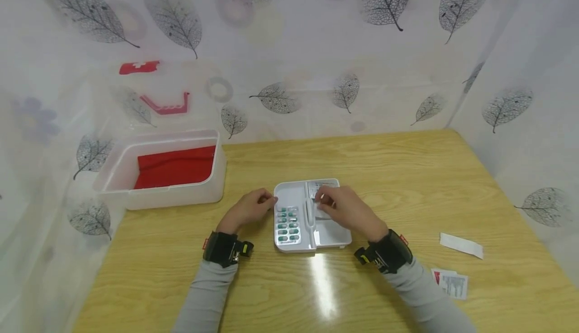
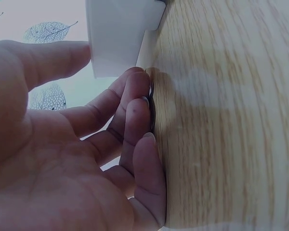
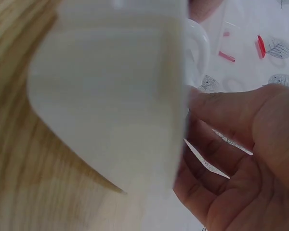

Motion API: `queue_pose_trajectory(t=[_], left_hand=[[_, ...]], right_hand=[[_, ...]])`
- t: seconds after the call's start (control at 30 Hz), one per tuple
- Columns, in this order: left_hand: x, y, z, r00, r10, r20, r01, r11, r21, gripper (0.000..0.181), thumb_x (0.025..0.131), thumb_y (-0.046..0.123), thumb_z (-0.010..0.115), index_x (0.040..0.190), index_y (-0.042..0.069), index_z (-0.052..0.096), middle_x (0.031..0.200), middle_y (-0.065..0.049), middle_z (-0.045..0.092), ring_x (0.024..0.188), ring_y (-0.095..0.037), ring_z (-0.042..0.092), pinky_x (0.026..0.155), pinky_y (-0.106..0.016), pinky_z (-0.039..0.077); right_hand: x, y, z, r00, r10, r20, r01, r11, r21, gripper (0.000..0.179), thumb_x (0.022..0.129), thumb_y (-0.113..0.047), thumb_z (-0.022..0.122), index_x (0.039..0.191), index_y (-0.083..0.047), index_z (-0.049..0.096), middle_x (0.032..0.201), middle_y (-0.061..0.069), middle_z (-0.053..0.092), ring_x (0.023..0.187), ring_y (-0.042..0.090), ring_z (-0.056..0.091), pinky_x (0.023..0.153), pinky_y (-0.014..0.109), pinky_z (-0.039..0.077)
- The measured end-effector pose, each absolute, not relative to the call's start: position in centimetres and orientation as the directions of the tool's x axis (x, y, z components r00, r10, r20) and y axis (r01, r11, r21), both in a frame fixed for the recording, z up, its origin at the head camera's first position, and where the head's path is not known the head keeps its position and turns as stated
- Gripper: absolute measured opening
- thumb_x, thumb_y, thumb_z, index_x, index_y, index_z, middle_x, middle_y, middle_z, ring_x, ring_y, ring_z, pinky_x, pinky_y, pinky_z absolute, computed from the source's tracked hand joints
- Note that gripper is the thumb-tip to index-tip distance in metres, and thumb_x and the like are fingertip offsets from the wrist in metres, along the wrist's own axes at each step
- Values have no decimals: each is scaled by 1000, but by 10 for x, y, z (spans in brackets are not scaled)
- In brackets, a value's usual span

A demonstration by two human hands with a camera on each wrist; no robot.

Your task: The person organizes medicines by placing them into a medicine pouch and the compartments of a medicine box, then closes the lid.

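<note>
A white plastic case (image 1: 292, 192) lies open-topped on the table, split by a raised divider (image 1: 310, 213). A blister pack (image 1: 288, 225) of green-and-white capsules is in its left compartment. My left hand (image 1: 254, 206) holds the case's left edge, the thumb at the upper rim and the curled fingers low beside the wall and table. Over the right compartments, my right hand (image 1: 346, 210) pinches a small pale packet (image 1: 322, 214), mostly covered by the fingers. Another printed packet (image 1: 316, 187) lies behind it. In the right wrist view the case wall hides the fingertips.
At the back left stands a translucent white bin (image 1: 176, 195) with red cloth (image 1: 181, 167) inside. A white strip (image 1: 461, 245) and small printed packets (image 1: 454, 284) lie on the right of the wooden table (image 1: 384, 162). Leaf-patterned sheeting rises behind and at the sides.
</note>
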State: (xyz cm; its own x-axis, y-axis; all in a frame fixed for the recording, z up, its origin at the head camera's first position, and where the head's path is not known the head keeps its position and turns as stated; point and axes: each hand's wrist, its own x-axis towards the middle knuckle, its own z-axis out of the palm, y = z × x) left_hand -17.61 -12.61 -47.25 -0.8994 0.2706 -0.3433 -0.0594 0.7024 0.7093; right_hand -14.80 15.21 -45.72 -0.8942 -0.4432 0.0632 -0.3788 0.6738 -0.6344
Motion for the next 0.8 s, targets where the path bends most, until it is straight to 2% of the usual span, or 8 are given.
queue_pose_trajectory(t=[0.1,0.17,0.33,0.43,0.6,0.8], left_hand=[[-176,-125,-475,-897,273,-346,-60,703,709,24,104,33,56,111,13,67,100,-5,63,90,-20,55,75,-32,45],[-177,-125,-476,-896,275,-349,-60,703,708,24,104,33,56,110,13,66,100,-5,63,90,-20,55,75,-32,45],[-177,-126,-476,-895,274,-351,-58,709,703,24,104,34,55,110,14,67,100,-4,62,90,-20,54,75,-32,45],[-178,-125,-473,-894,275,-353,-59,709,702,26,105,35,54,112,14,67,102,-4,63,92,-21,55,77,-33,45],[-179,-123,-471,-893,278,-355,-56,712,700,26,105,35,54,113,13,67,103,-5,63,94,-21,55,79,-33,46],[-178,-125,-470,-888,276,-369,-68,713,698,26,105,34,54,113,12,66,103,-6,63,94,-21,55,78,-33,45]], right_hand=[[-146,149,-460,-890,-452,62,-386,673,-631,8,91,-7,74,93,-12,68,86,-3,68,81,10,64,72,27,55],[-145,148,-459,-889,-453,72,-395,677,-620,8,89,-7,75,91,-11,69,89,-2,67,84,12,64,76,30,56],[-139,154,-450,-899,-430,82,-394,715,-577,11,89,-11,77,99,-10,72,98,1,68,94,19,66,84,38,57],[-133,166,-443,-906,-414,86,-386,725,-571,14,90,-12,76,103,-8,72,100,2,68,94,20,65,82,38,57],[-115,199,-429,-921,-385,52,-348,759,-549,17,94,-14,72,110,-8,71,105,4,68,96,22,64,80,40,56],[-86,261,-409,-946,-322,-29,-274,847,-456,28,96,-18,69,121,-6,68,114,11,68,98,27,65,79,45,55]])
